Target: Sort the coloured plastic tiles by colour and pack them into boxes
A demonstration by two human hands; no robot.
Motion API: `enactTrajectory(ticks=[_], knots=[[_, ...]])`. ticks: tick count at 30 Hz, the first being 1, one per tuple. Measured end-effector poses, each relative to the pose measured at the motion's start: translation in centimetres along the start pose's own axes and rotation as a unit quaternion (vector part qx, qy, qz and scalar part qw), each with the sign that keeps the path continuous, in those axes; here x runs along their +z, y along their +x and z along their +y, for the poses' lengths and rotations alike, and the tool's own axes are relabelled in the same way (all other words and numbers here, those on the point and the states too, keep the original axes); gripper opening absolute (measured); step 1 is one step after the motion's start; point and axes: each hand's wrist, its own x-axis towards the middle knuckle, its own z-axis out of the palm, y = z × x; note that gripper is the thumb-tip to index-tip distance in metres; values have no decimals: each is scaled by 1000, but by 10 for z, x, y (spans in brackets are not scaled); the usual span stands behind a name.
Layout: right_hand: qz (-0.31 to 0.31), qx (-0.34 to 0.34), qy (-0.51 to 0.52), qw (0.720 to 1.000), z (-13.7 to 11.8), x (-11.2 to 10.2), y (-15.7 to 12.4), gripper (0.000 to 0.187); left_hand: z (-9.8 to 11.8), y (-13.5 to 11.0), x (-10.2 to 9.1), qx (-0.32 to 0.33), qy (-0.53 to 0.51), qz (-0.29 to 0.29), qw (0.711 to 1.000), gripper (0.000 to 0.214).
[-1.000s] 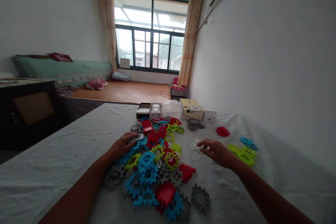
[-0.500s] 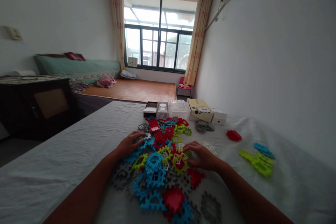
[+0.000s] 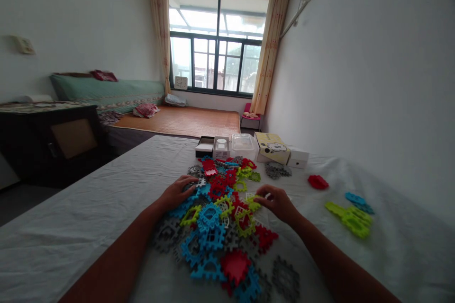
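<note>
A person's two bare hands reach over a white cloth-covered surface (image 3: 117,213) with a heap of notched plastic pieces (image 3: 212,218) in red, blue, lime and grey. The left hand (image 3: 178,192) rests loosely curved at the heap's left edge; I can't tell whether it grips anything. The right hand (image 3: 275,201), fingers bent and narrow, meets a lime piece (image 3: 253,204) on the heap's right side; whether it is pinched is unclear. Behind the heap stands a yellow box (image 3: 272,148).
</note>
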Motion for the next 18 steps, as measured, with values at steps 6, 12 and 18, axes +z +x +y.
enactTrajectory(ticks=[6, 12, 18], knots=[[-8, 34, 11, 999, 5, -2, 0, 31, -1, 0, 0, -1, 12, 3, 1000, 43], [-5, 63, -24, 998, 2, -34, -3, 29, -2, 1, 0, 3, 15, 5, 1000, 43], [61, 125, -190, 972, 41, -132, -55, 32, -3, 3, 1, 1, 20, 4, 1000, 46]])
